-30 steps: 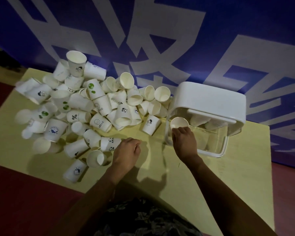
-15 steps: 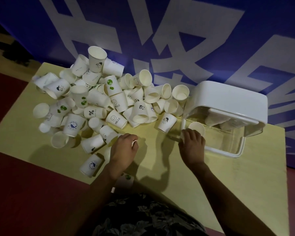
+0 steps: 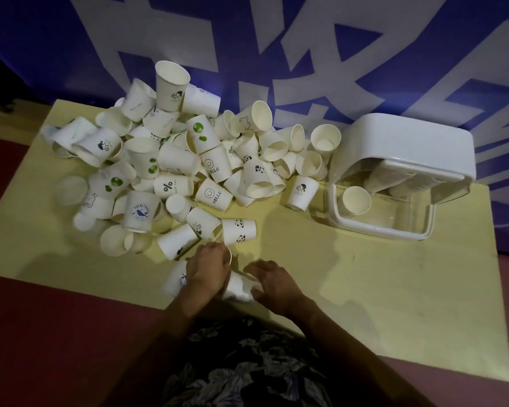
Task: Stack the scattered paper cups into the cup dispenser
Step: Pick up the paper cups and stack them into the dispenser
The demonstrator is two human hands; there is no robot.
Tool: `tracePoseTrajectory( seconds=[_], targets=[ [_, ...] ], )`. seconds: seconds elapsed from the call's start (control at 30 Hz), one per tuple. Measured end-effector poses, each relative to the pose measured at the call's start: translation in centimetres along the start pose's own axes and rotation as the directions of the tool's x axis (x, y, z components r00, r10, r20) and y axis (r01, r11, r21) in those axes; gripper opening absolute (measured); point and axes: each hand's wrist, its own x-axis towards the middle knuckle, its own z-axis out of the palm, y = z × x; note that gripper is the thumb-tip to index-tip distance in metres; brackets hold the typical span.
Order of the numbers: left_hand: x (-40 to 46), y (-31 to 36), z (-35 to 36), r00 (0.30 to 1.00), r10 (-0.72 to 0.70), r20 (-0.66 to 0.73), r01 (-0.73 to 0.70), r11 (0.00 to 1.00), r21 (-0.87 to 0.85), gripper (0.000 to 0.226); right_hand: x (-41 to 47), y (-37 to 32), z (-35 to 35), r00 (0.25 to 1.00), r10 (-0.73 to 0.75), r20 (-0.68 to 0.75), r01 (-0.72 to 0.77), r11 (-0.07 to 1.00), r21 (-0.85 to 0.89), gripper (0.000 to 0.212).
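Note:
A large heap of white paper cups (image 3: 188,160) lies tumbled on the left half of the yellow table (image 3: 379,304). The cup dispenser (image 3: 406,145), a white lid over a clear box, stands at the right; one cup (image 3: 356,200) sits at its front left and more show under the lid. My left hand (image 3: 207,265) is closed around a cup whose rim (image 3: 229,255) peeks past the fingers. My right hand (image 3: 276,282) grips the base of another cup (image 3: 240,286) that lies on its side between both hands, near the table's front edge.
A panda-print cup (image 3: 238,230) and a plain one (image 3: 177,240) lie just beyond my left hand. Another cup (image 3: 175,279) with a blue mark rests at its left. A blue and white banner (image 3: 306,54) rises behind the table, and red floor (image 3: 56,333) surrounds it.
My right hand has left the dispenser, with a cup now inside it, and come back left to a cup at the front edge. My left hand has drawn nearer with its cup.

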Motion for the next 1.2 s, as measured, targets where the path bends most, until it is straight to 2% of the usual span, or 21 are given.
tracePoseTrajectory(
  seconds=[0.1, 0.2, 0.37, 0.43, 0.5, 0.63, 0.77, 0.87, 0.93, 1.07, 1.13, 1.2],
  targets=[
    [0.4, -0.8, 0.2, 0.996, 0.094, 0.007, -0.093, 0.995, -0.046, 0.005, 0.8, -1.8, 1.9, 0.998, -0.04, 0.048, 0.042, 0.997, -0.059, 0.063],
    [0.6, -1.4, 0.4, 0.982, 0.191, 0.003, -0.19, 0.98, -0.063, 0.007, 1.2, -3.0, 3.2, 1.0, 0.0, 0.017, 0.001, 0.998, -0.07, 0.065],
    [0.5, -1.6, 0.5, 0.971, 0.237, -0.016, -0.235, 0.97, 0.058, 0.012, 0.8, -3.2, 3.3, 0.993, 0.113, -0.02, -0.114, 0.99, -0.086, 0.066],
    [0.5, -1.2, 0.4, 0.971, 0.235, -0.043, -0.231, 0.97, 0.075, 0.016, 0.4, -2.7, 2.6, 0.98, 0.181, -0.079, -0.185, 0.982, -0.042, 0.054],
    [0.4, -0.6, 0.2, 0.968, 0.234, -0.089, -0.231, 0.972, 0.046, 0.024, -0.5, -1.9, 1.7, 0.953, 0.22, -0.206, -0.23, 0.973, -0.027, 0.034],
    [0.3, 1.4, -0.9, 0.951, 0.249, -0.186, -0.258, 0.966, -0.029, 0.022, -2.7, 0.1, -0.2, 0.842, 0.314, -0.439, -0.331, 0.943, 0.041, 0.013],
    [0.8, 4.3, -1.9, 0.939, 0.264, -0.221, -0.286, 0.955, -0.073, 0.017, -4.5, 1.8, -2.7, 0.666, 0.399, -0.63, -0.406, 0.903, 0.142, 0.013],
    [1.6, 6.8, -2.6, 0.921, 0.307, -0.241, -0.342, 0.933, -0.117, 0.017, -5.7, 3.2, -5.1, 0.53, 0.433, -0.729, -0.357, 0.894, 0.272, 0.01],
    [2.1, 8.7, -3.0, 0.899, 0.346, -0.27, -0.392, 0.909, -0.143, 0.019, -6.4, 4.6, -7.0, 0.476, 0.454, -0.753, -0.282, 0.89, 0.358, 0.01],
    [2.9, 12.5, -4.1, 0.864, 0.368, -0.343, -0.452, 0.867, -0.209, 0.019, -7.3, 7.6, -11.1, 0.36, 0.406, -0.84, -0.231, 0.911, 0.341, 0.009],
    [3.2, 14.3, -4.6, 0.846, 0.38, -0.374, -0.47, 0.862, -0.189, 0.017, -7.3, 9.2, -12.9, 0.354, 0.374, -0.857, -0.242, 0.922, 0.302, 0.012],
    [3.6, 16.0, -5.0, 0.847, 0.374, -0.379, -0.469, 0.86, -0.201, 0.018, -6.8, 10.8, -14.1, 0.42, 0.347, -0.839, -0.257, 0.932, 0.257, 0.014]
  ],
)
